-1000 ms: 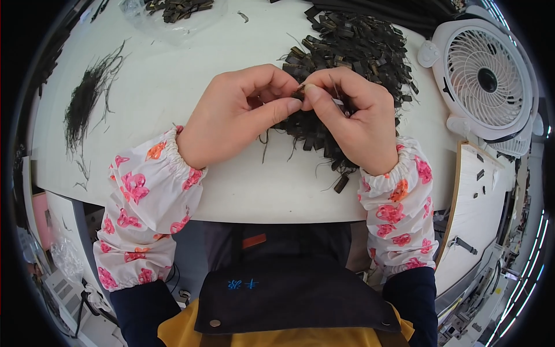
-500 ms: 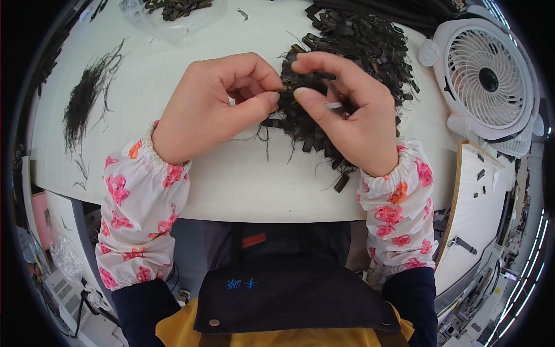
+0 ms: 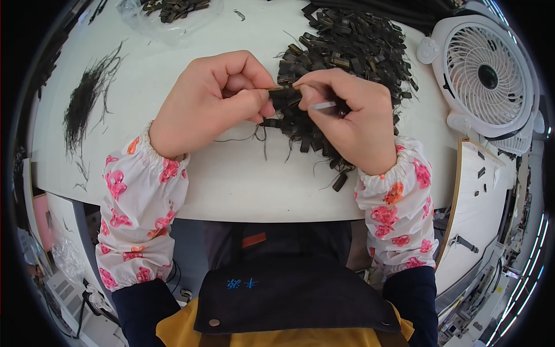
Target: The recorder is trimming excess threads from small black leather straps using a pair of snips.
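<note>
In front of me my left hand (image 3: 208,104) is closed, thumb and forefinger pinching a small dark fabric tab (image 3: 281,90). My right hand (image 3: 355,121) has drawn its fingertips together at the tab's right end; whether they grip its edge or a loose thread is too small to tell. Tucked in that same hand is a slim metal tool (image 3: 324,105), its shiny end showing between thumb and palm; the rest is hidden. Behind and under both hands spreads a large pile of black fabric tabs (image 3: 364,46) with loose threads.
A heap of cut black threads (image 3: 84,110) lies on the white table (image 3: 248,191) at left. More tabs (image 3: 176,8) rest on a clear plastic bag (image 3: 153,26) at the far edge. A white fan (image 3: 488,75) stands at right, above a white board (image 3: 471,220).
My right thumb and forefinger, apart before, have come together at the tab's right end. My left hand has shifted slightly to the left and keeps its pinch.
</note>
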{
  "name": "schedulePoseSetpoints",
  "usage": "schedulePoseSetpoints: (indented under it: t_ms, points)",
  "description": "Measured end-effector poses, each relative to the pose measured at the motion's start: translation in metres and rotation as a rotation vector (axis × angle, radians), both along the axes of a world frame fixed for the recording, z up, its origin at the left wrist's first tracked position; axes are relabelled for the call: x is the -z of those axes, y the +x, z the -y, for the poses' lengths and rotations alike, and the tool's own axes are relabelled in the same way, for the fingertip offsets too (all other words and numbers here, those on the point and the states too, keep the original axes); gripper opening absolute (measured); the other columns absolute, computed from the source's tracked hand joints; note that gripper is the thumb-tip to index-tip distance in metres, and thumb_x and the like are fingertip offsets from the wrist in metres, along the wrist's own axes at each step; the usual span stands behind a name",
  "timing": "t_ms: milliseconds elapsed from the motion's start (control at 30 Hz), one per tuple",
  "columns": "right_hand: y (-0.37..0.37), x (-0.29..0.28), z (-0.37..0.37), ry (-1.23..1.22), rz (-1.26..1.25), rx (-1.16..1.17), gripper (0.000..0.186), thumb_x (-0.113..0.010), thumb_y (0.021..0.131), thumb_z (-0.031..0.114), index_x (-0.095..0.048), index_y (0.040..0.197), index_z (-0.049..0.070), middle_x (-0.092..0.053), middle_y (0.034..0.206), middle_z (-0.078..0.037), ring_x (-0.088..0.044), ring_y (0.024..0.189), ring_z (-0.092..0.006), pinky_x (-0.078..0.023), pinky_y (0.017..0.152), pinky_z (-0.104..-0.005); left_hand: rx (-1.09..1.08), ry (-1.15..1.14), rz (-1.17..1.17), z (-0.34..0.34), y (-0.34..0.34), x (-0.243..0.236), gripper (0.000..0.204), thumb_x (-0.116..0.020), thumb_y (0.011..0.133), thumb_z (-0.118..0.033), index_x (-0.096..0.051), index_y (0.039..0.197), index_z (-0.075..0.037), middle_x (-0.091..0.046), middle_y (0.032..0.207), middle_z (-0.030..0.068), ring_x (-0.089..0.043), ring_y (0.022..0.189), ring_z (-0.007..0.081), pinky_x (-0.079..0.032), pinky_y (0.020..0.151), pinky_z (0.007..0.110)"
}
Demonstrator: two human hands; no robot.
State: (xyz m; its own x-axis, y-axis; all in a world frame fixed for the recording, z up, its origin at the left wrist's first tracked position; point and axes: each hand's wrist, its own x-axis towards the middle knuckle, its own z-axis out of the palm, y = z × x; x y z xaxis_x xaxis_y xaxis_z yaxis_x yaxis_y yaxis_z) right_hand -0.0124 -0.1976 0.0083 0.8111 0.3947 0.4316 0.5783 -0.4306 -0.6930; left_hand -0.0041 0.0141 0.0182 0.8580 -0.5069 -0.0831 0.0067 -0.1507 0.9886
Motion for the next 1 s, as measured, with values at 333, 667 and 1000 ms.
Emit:
schedulePoseSetpoints:
  t_ms: [333, 667, 1000]
  points:
    - [0.009, -0.005, 0.012, 0.034, 0.033, 0.296, 0.032, -0.063, 0.067, -0.005, -0.06, 0.097, 0.002, -0.062, 0.079, -0.007, -0.056, 0.061, -0.0113, -0.045, 0.055, -0.0216, -0.081, -0.021, 0.008, -0.001, 0.003, -0.001, 0.008, -0.055, 0.086, -0.01, -0.054, 0.087, -0.002, -0.063, 0.078, 0.0052, -0.06, 0.07, 0.008, -0.049, 0.065, 0.02]
    - [-0.002, 0.007, -0.008, 0.103, -0.021, -0.048, 0.015, -0.063, 0.068, -0.002, -0.06, 0.082, 0.002, -0.057, 0.063, -0.009, -0.056, 0.052, -0.0215, -0.044, 0.049, -0.0278, 0.026, -0.041, -0.054, 0.002, 0.001, -0.003, 0.01, -0.05, 0.087, -0.003, -0.053, 0.096, 0.001, -0.064, 0.081, 0.0063, -0.06, 0.072, 0.0083, -0.049, 0.067, 0.021]
    - [0.004, 0.004, 0.004, 0.044, -0.078, 0.183, 0.01, -0.053, 0.085, 0.002, -0.059, 0.091, -0.002, -0.063, 0.075, -0.004, -0.052, 0.058, -0.0059, -0.043, 0.057, -0.0185, -0.004, -0.049, -0.048, 0.003, -0.003, -0.001, 0.013, -0.048, 0.086, -0.001, -0.052, 0.098, 0.001, -0.063, 0.079, 0.0069, -0.058, 0.069, 0.0071, -0.05, 0.066, 0.021]
